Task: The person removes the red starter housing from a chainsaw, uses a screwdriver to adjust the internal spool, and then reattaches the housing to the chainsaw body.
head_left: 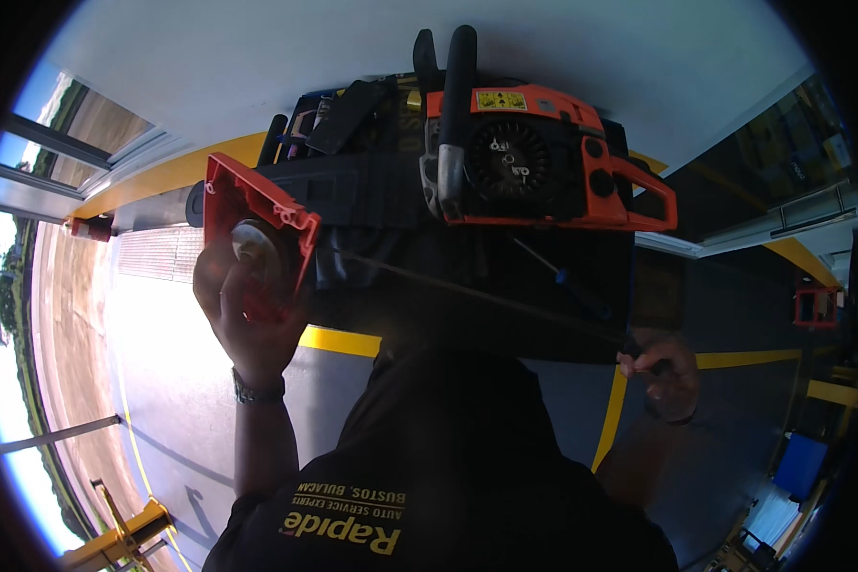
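Observation:
My left hand (243,310) grips a red starter cover (257,224) with a pale round pulley inside it, held up at the left edge of a black work surface (543,315). A thin dark cord (486,297) runs taut from the cover across to my right hand (663,367), which is closed on its end at the right. An orange and black chainsaw body (543,162) sits on the surface beyond the cord, its handle pointing right. A screwdriver with a blue handle (572,281) lies just below the saw.
A black tool case (353,114) stands behind the cover, against a white wall. The grey floor has yellow lines (610,419). A red cylinder (91,229) lies at the left, a blue bin (796,462) at the right, and a yellow post (124,539) at the lower left.

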Available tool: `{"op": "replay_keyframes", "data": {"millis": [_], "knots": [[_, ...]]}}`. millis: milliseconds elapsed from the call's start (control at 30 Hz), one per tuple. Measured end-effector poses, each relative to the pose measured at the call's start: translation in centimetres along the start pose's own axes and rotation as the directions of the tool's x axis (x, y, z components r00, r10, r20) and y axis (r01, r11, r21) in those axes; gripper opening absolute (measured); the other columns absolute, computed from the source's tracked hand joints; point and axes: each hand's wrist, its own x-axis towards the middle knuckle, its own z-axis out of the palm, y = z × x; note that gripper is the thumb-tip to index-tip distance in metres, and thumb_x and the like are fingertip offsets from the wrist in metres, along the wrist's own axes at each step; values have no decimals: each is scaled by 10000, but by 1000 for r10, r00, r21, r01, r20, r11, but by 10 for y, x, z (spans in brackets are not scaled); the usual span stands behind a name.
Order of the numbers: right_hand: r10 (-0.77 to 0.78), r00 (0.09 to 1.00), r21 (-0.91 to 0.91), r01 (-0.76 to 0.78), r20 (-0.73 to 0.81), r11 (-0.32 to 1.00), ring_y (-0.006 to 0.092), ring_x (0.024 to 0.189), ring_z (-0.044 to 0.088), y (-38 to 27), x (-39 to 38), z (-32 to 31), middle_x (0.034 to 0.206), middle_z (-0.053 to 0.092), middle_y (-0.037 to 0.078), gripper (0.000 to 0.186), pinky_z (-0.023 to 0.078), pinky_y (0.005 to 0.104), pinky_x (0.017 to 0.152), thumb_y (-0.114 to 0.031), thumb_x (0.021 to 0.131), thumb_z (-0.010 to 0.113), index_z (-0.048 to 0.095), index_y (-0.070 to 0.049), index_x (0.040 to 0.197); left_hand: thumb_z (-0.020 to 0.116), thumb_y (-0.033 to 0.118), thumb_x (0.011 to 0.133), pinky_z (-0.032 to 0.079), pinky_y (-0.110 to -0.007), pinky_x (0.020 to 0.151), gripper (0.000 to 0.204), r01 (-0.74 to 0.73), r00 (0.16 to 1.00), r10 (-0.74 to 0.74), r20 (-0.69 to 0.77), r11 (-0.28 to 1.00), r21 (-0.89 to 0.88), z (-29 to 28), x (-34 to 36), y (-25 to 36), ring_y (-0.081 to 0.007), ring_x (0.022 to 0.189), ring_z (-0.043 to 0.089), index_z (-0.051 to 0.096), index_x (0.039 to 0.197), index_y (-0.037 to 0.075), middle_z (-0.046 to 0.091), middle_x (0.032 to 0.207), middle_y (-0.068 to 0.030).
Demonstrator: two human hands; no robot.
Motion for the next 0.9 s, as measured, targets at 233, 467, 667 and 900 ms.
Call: {"op": "replay_keyframes", "data": {"millis": [233,467,667,900], "knots": [[-198,979,352,203,-49,914,307,1340,471,45,86,125,1379,489,210,480,410,419,1080,-21,837,672,549,19,1300,980,220,524,519,-501,957,763,-147,986,165,17,916,-373,18,9,106,-434,1241,528,547,1150,157,374,1434,-256],[-177,984,159,179,-24,971,301,1339,485,60,67,58,1413,480,216,523,416,421,1072,-266,913,623,493,-7,1349,885,273,629,487,-560,950,446,-260,945,308,105,909,-327,9,15,105,-477,1221,528,700,1034,238,468,1396,-207],[177,984,306,-159,-33,939,302,1334,496,26,71,107,1440,480,183,683,421,443,1114,-132,865,611,347,24,1476,847,298,659,454,-588,985,436,-457,757,587,287,790,-409,12,30,118,-473,1271,499,678,1059,339,487,1383,-109],[417,904,475,-326,-96,817,279,1348,496,24,43,97,1459,473,161,746,439,433,1117,10,836,574,292,2,1527,926,342,600,501,-556,959,614,-278,742,591,316,700,-658,10,52,127,-483,1277,514,613,1101,176,549,1314,-164]]}}
